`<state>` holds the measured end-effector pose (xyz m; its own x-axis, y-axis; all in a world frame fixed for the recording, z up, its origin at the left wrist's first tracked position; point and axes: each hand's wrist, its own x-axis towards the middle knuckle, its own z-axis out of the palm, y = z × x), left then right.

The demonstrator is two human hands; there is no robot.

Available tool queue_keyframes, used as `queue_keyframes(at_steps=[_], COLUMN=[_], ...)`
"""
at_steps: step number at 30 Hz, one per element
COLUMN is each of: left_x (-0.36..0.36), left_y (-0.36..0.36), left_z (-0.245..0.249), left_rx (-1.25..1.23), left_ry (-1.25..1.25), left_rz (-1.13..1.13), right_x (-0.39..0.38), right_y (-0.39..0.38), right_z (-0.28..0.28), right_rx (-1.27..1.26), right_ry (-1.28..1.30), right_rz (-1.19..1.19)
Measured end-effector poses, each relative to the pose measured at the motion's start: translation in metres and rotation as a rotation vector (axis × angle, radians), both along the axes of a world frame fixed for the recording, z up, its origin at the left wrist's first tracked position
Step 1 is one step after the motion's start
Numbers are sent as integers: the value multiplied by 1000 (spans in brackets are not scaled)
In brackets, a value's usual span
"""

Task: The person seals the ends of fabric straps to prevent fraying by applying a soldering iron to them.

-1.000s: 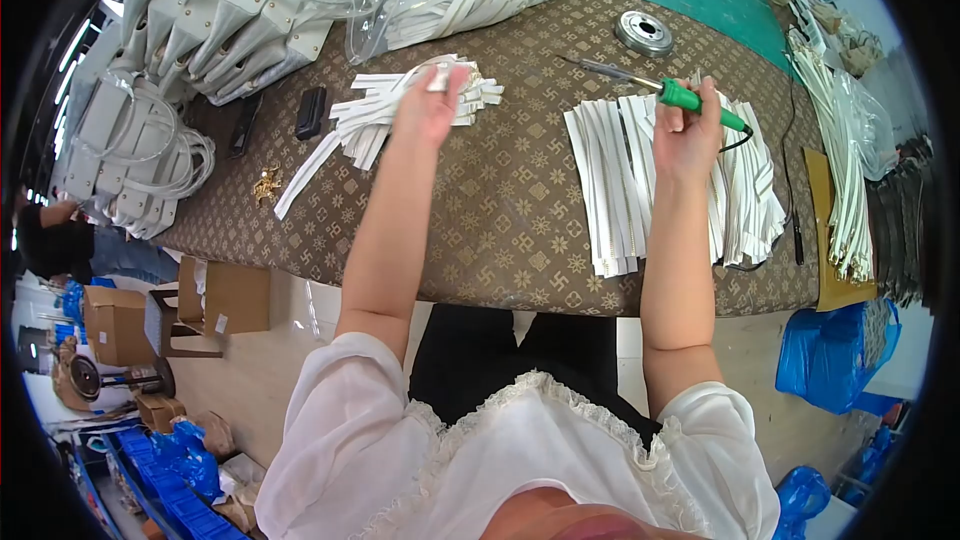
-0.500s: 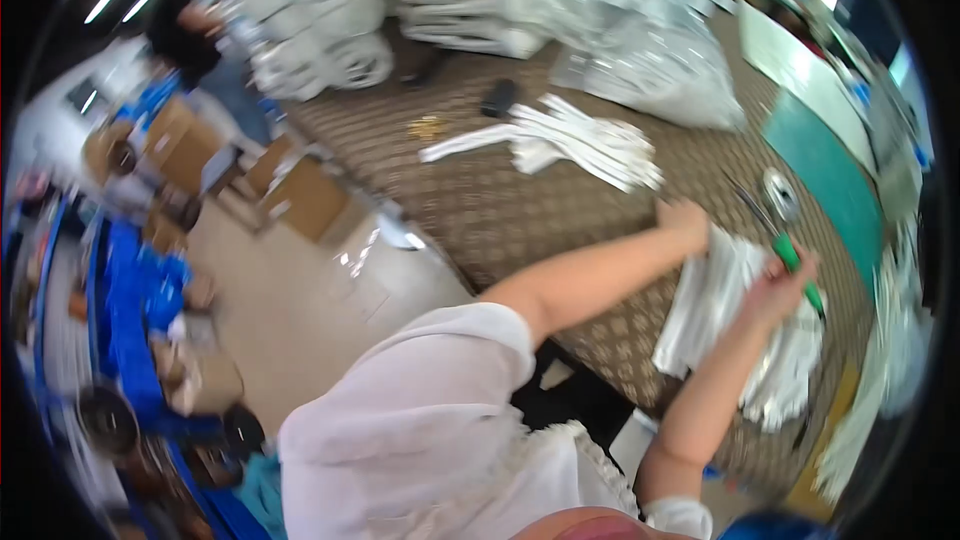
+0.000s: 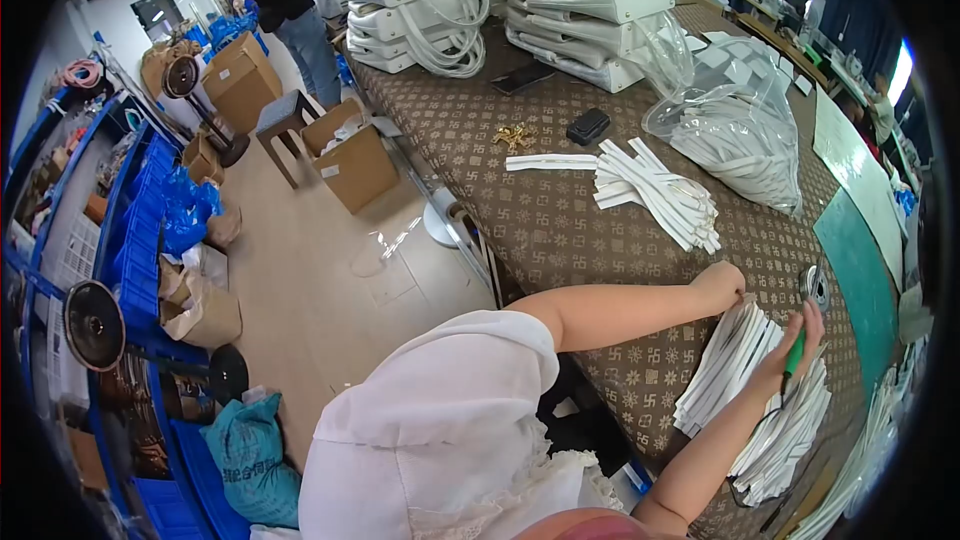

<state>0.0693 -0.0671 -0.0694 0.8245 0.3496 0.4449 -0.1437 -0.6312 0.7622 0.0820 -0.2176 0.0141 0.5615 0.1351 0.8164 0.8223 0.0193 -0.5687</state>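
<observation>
My left hand (image 3: 722,287) is closed, its fingertips pinching the top end of a bundle of flat white strips (image 3: 728,358) that look like zipper tapes. My right hand (image 3: 793,348) lies over the right side of the strips and grips a green-handled tool (image 3: 795,354); its shaft is mostly hidden. Just above the right fingertips rests a round metal object (image 3: 815,286). A second fan of white strips (image 3: 783,440) spreads below my right wrist. Farther up the table is a separate pile of white strips (image 3: 660,195).
Stacked white handbags (image 3: 580,20) stand at the back of the patterned table (image 3: 560,240). A clear plastic bag (image 3: 735,130), small gold pieces (image 3: 512,136), a black object (image 3: 588,126) and a green mat (image 3: 855,270) lie on it. A person (image 3: 290,10) stands beyond, near cardboard boxes (image 3: 350,165).
The view has shifted and sharpened. The green-handled tool has turned: its thin shaft pointed up and left before and is now mostly hidden. My left hand stays at the strips' top end.
</observation>
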Motion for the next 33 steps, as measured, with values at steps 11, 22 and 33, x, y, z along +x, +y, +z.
queue_keyframes(at_steps=[11, 22, 33], left_x=[-68, -76, -74], left_y=[21, 23, 24], left_z=[55, 68, 65], left_rx=[-729, -98, 354], left_ry=[-63, -200, -399], left_rz=[-501, -384, -324], right_x=[-11, -21, -15], right_y=[11, 15, 12], right_z=[-5, -1, -7], right_rx=[-533, -571, -540], right_ry=[-14, -8, 170], right_rz=[73, 80, 252])
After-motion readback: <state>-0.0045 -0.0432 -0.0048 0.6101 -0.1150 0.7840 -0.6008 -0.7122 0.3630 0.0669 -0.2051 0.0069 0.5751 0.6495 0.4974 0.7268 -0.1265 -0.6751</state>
